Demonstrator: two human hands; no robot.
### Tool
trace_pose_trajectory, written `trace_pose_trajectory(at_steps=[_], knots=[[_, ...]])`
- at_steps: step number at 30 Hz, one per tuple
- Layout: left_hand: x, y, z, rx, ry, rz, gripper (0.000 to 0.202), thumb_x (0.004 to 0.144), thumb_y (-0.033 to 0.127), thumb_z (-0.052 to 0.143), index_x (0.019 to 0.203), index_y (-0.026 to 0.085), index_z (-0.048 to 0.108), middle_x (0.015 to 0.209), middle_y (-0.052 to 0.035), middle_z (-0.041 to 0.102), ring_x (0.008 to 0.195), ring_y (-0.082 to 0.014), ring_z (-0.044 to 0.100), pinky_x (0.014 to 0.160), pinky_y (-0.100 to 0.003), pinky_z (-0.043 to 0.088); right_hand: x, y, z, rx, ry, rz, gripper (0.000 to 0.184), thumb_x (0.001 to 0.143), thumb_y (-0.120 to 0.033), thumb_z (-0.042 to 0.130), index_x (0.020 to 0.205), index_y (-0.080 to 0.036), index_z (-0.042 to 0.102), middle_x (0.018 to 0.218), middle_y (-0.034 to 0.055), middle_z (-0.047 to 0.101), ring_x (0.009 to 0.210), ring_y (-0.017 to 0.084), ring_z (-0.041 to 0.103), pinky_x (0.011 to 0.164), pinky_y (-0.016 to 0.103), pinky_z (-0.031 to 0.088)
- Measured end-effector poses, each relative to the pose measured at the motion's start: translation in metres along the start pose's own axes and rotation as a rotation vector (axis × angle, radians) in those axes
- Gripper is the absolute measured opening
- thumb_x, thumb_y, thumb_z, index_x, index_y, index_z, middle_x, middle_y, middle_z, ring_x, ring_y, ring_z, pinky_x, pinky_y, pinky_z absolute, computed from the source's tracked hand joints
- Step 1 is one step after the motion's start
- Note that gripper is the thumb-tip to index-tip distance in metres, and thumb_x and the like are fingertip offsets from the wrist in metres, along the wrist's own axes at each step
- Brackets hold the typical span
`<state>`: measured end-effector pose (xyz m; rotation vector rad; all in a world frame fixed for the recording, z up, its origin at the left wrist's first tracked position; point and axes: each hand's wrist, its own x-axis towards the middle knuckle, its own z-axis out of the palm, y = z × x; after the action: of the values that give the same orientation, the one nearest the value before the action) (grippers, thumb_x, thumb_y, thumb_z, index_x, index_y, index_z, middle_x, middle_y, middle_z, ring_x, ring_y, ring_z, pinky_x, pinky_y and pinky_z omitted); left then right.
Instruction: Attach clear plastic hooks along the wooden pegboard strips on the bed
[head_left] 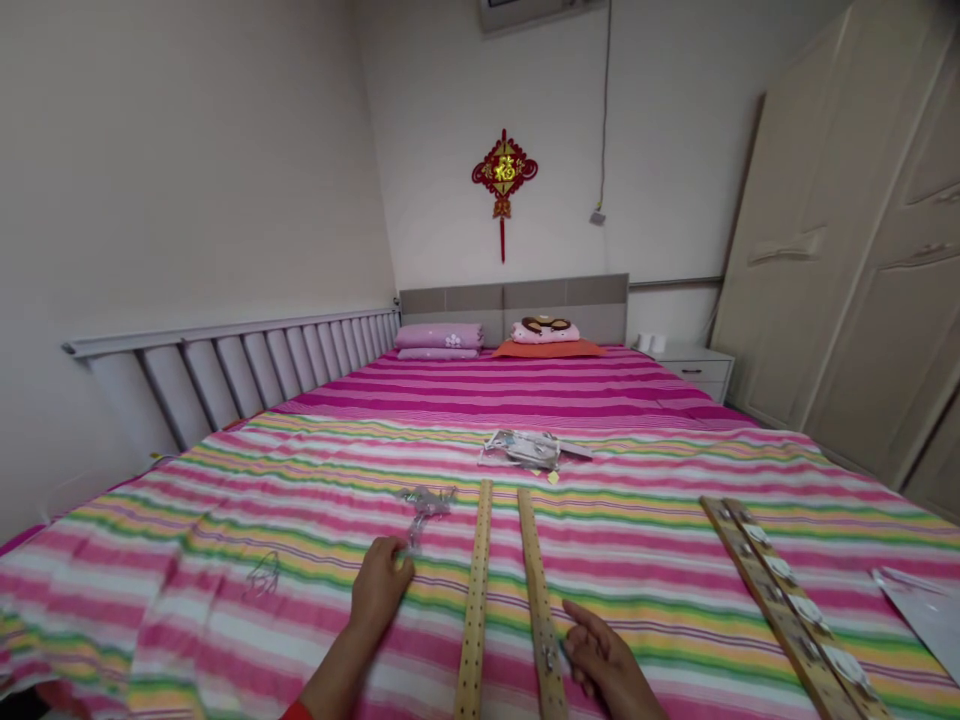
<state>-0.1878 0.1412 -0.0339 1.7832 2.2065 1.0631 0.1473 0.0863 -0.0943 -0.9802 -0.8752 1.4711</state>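
Note:
My left hand (pixel 381 582) is at the near end of a small clear plastic bag (pixel 427 500), its fingers bent together and closed on the bag's edge. Two long, narrow wooden strips with holes, a left one (pixel 475 600) and a right one (pixel 534 570), lie between my hands. Small metal hardware (pixel 550 657) sits on the right strip near its close end. Just right of that hardware, my right hand (pixel 606 660) hovers with its index finger stretched out and fingers apart. Nothing shows in its grasp.
Two more wooden strips (pixel 765 590) with white discs (pixel 806 610) lie at the right. A clear packet of parts (pixel 525 450) rests beyond the middle strips. Thin wire-like pieces (pixel 264 575) lie at left, a white packet (pixel 922 610) far right. A striped sheet (pixel 322 480) covers the bed.

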Motion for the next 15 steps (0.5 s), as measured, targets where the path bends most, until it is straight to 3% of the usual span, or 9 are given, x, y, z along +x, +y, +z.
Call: trace_pose_trajectory(at_steps=[4, 7, 11, 15], knots=[[0.01, 0.012, 0.004, -0.014, -0.085, -0.185, 0.029, 0.079, 0.046, 0.047, 0.071, 0.02, 0.058, 0.069, -0.0036, 0.063, 0.068, -0.0204, 0.06, 0.059, -0.027, 0.037, 0.0, -0.005, 0.004, 0.01, 0.013, 0.002, 0.052, 0.052, -0.034, 0.082, 0.097, -0.018, 0.064, 0.058, -0.004, 0.059, 0.039, 0.008, 0.047, 0.037, 0.02, 0.029], [0.02, 0.02, 0.005, 0.038, -0.134, -0.265, 0.033, 0.077, 0.051, 0.05, 0.068, 0.02, 0.057, 0.071, -0.0065, 0.066, 0.071, -0.0234, 0.062, 0.056, -0.027, 0.034, -0.002, -0.009, 0.007, 0.01, 0.026, 0.003, 0.052, 0.05, -0.033, 0.082, 0.096, -0.017, 0.064, 0.058, -0.0041, 0.059, 0.038, 0.008, 0.046, 0.036, 0.02, 0.029], [0.026, 0.019, 0.009, 0.078, -0.138, -0.31, 0.027, 0.076, 0.044, 0.05, 0.063, 0.021, 0.056, 0.07, -0.0085, 0.066, 0.071, -0.0248, 0.062, 0.056, -0.028, 0.033, -0.004, -0.011, 0.009, 0.007, 0.037, 0.016, 0.05, 0.051, -0.029, 0.081, 0.096, -0.017, 0.063, 0.058, -0.0048, 0.059, 0.038, 0.008, 0.046, 0.037, 0.02, 0.03], [0.022, 0.007, 0.007, -0.071, -0.072, -0.338, 0.021, 0.071, 0.034, 0.054, 0.055, 0.02, 0.053, 0.055, -0.0023, 0.059, 0.06, -0.0199, 0.058, 0.055, -0.026, 0.034, -0.005, -0.011, 0.009, 0.013, 0.043, 0.028, 0.049, 0.052, -0.028, 0.08, 0.096, -0.018, 0.062, 0.058, -0.0052, 0.059, 0.038, 0.008, 0.046, 0.037, 0.02, 0.03]])
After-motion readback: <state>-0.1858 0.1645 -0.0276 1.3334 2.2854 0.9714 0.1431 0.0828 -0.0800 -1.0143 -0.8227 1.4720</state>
